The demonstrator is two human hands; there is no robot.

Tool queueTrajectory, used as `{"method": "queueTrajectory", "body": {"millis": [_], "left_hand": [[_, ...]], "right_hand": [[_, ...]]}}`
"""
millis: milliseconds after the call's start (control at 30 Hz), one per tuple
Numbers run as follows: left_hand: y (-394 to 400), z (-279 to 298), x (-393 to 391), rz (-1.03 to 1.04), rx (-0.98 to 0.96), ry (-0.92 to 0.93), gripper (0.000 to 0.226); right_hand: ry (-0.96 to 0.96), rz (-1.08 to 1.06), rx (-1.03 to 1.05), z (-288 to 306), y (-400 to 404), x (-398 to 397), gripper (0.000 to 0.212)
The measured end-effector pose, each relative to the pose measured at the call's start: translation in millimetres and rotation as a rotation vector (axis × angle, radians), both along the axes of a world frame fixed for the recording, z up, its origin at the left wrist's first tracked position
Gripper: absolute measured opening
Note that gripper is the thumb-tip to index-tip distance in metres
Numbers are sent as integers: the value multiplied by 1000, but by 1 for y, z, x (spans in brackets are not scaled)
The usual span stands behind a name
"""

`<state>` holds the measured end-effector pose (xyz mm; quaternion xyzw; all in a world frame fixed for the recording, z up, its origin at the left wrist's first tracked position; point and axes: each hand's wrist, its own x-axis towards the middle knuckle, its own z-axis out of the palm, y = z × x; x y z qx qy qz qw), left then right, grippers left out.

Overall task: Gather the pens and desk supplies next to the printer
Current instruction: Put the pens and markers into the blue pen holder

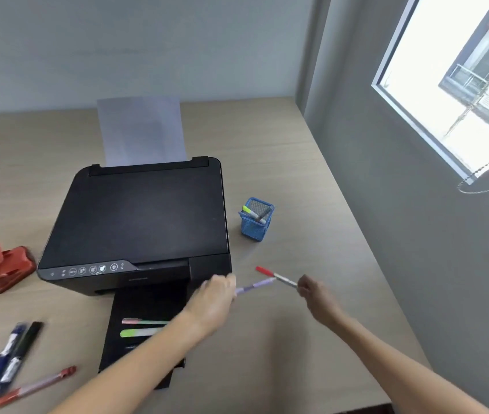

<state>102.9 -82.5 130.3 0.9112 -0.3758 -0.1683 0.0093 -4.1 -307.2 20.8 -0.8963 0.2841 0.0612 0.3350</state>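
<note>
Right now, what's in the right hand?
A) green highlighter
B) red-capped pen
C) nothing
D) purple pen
B: the right hand pinches the red-capped pen by its end, while the purple pen is in the left hand.

The scene is lit by daylight from the window point(458, 85) at two o'clock, whose pane is blown out to near white. The desk point(282, 162) is evenly and softly lit, with only faint shadows cast beside the printer point(135, 222). Motion blur is seen on the markers point(7, 360) at eight o'clock, and straight edges are bent by wide-angle distortion toward the frame borders.
</note>
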Motion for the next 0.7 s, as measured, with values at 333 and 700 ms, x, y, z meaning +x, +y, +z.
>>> {"method": "queueTrajectory", "body": {"millis": [333, 700], "left_hand": [[-125, 31, 128, 137, -151, -77, 11], [-134, 6, 140, 11, -72, 47, 35]], "right_hand": [[-312, -148, -118, 69, -45, 108, 11], [-278, 17, -139, 72, -30, 145, 22]]}}
